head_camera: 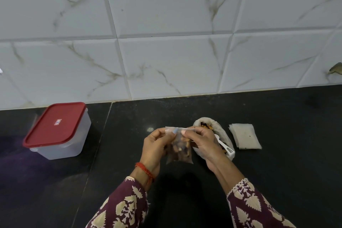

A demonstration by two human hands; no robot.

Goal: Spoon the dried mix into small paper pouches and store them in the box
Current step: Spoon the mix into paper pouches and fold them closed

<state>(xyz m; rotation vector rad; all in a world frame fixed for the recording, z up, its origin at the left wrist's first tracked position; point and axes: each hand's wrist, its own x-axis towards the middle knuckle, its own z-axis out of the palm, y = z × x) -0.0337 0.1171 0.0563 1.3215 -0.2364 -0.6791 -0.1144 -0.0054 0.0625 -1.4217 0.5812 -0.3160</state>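
While 2 hands, left hand (154,146), right hand (202,144), pinch 1 filled pouch (178,149), 1 lidded box (57,131), 1 spoon (224,146).

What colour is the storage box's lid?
Red, on the box lid, clearest in the head view.

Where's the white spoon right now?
In the head view, the white spoon rests in the open bag of dried mix on the counter, just behind the right hand and left of the empty pouch stack.
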